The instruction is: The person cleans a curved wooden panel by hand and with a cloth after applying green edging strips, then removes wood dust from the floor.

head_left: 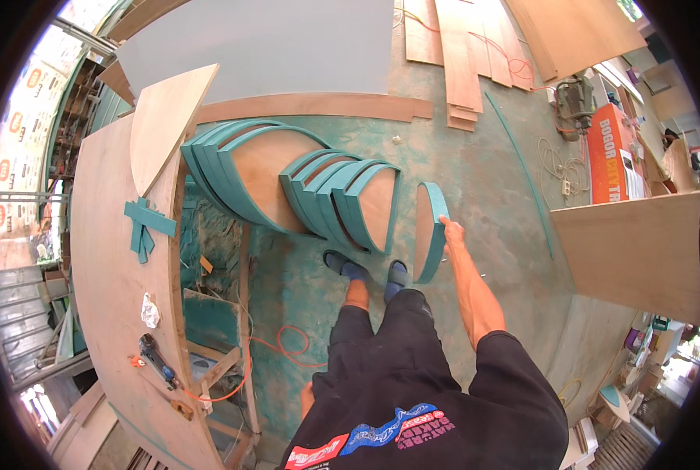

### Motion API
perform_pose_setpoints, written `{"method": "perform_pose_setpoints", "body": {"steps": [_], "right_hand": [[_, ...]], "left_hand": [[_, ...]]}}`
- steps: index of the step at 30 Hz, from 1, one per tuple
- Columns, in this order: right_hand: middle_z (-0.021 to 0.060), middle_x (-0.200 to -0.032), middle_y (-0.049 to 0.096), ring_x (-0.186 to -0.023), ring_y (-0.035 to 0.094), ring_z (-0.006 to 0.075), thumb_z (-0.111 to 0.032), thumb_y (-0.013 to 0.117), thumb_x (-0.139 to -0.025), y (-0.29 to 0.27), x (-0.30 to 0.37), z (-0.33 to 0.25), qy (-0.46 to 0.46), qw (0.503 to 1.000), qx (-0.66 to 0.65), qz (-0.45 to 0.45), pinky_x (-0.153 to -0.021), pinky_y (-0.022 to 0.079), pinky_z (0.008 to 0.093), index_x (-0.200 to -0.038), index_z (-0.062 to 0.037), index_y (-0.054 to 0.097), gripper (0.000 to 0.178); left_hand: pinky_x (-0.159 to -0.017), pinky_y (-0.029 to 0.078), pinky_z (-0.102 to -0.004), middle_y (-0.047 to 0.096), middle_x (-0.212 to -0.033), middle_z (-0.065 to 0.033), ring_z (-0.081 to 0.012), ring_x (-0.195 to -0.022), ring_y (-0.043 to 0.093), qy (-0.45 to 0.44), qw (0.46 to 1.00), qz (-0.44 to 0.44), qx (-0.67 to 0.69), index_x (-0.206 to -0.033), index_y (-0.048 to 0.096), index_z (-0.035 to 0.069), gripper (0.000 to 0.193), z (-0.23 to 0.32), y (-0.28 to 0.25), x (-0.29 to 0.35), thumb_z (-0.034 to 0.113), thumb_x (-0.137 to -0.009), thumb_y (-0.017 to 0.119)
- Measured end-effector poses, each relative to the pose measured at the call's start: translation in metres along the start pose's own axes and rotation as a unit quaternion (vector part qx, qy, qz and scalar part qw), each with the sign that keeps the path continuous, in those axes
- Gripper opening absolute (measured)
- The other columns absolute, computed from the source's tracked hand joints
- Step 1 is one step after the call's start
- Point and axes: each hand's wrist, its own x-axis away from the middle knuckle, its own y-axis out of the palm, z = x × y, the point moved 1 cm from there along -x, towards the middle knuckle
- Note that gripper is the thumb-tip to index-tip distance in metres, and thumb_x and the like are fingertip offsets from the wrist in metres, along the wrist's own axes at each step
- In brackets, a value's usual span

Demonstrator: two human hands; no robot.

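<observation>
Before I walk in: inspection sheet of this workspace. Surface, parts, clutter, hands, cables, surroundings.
Surface: floor stained teal.
Parts: one teal-edged panel in hand; other panels in two close-set groups, larger ones at left.
Clutter: bench at left holds teal strips, a white wad and a tool.
Hands: right hand grips the panel's curved edge; left hand not clearly seen.
Cables: orange cord drops from the bench to the floor; pale cord coiled at right.
Surroundings: boards, grey sheet ahead; machine at upper right.
</observation>
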Motion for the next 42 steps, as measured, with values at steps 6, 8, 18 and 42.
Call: {"method": "perform_pose_setpoints", "body": {"steps": [6,8,18,42], "right_hand": [[0.0155,-0.106,0.068,-0.099,0.062,0.0271,-0.035,0.081,-0.082,0.063,-0.032,0.010,0.018,0.999,0.045,0.023,-0.084,0.050,0.0442,-0.108,0.0073,0.068,0.052],[0.0140,-0.101,0.068,-0.093,0.062,0.0247,-0.033,0.082,-0.082,0.087,-0.043,0.016,-0.012,0.998,0.049,0.043,-0.081,0.050,0.0425,-0.106,0.0070,0.068,0.049],[0.0140,-0.097,0.070,-0.092,0.063,0.0222,-0.033,0.084,-0.081,0.156,-0.069,0.056,-0.056,0.989,0.106,0.085,-0.084,0.050,0.0366,-0.106,0.0094,0.068,0.052],[0.0118,-0.121,0.068,-0.119,0.061,0.0297,-0.025,0.067,-0.091,0.247,-0.043,0.058,0.016,0.983,0.166,-0.075,-0.098,0.047,0.0438,-0.121,-0.0038,0.068,0.037]], "left_hand": [[-0.072,0.052,-0.0314,0.070,-0.089,-0.0071,-0.0153,-0.083,0.065,-0.198,0.976,0.004,-0.086,-0.107,0.068,0.001,0.023,-0.058,-0.031,-0.024,0.020,-0.097,0.060],[-0.070,0.053,-0.0306,0.071,-0.092,-0.0077,-0.0156,-0.083,0.066,-0.306,0.948,0.087,0.002,-0.108,0.067,0.001,0.025,-0.002,-0.029,-0.026,0.024,-0.099,0.060],[-0.069,0.053,-0.0301,0.072,-0.098,-0.0092,-0.0163,-0.083,0.068,-0.294,0.951,0.067,0.073,-0.113,0.064,0.001,0.029,0.014,-0.051,-0.074,0.027,-0.101,0.058],[-0.068,0.053,-0.0294,0.072,-0.097,-0.0074,-0.0146,-0.083,0.067,-0.283,0.956,0.043,0.062,-0.113,0.063,0.002,0.030,0.030,-0.073,-0.148,0.030,-0.102,0.058]]}}
